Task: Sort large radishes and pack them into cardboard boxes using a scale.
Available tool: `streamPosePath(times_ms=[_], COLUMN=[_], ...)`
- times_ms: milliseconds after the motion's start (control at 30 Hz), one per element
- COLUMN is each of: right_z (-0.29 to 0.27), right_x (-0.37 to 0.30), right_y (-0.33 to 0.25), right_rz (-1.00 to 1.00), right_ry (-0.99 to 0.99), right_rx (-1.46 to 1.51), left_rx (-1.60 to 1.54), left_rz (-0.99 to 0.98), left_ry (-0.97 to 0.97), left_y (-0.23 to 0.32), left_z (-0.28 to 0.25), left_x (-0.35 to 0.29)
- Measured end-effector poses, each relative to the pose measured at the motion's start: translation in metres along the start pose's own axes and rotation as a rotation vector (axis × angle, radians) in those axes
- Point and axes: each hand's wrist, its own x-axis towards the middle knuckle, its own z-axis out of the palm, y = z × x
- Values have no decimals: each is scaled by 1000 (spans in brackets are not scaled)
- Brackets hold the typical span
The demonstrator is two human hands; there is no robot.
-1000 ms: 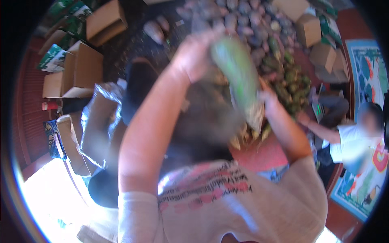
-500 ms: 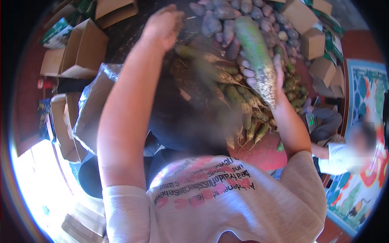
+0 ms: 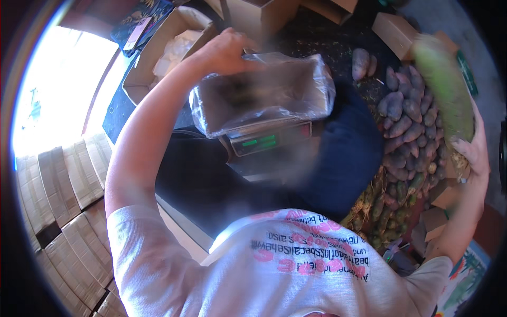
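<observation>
My right hand, out at the far right, is closed round the lower, rooty end of a long green radish, which points up and away, blurred by motion. My left hand is at the far left corner of a cardboard box, fingers bent on the clear plastic liner at its rim. That box rests on a digital scale with a lit green display. The inside of the box is dim and blurred.
Purple sweet potatoes lie heaped at the right, with smaller green radishes nearer me. An open carton with pale contents stands at the left. Stacked flat cartons fill the near left. More cardboard boxes stand at the back.
My view has swung left, bringing the lined box and scale to the middle. My left hand has come to the box's rim. The green radish stays in my right hand, now farther right.
</observation>
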Motion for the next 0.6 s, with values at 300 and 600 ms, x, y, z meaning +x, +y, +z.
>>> streamPosePath(times_ms=[300, 600], right_z=[296, 419], right_x=[184, 218], right_y=[-132, -35], right_rz=[-352, -262], right_ry=[-824, -1002], right_rx=[-957, -720], left_rx=[-118, -210], left_rz=[-18, -8], left_ry=[-173, -233], left_y=[-45, -49], left_z=[17, -2], left_x=[-17, -26])
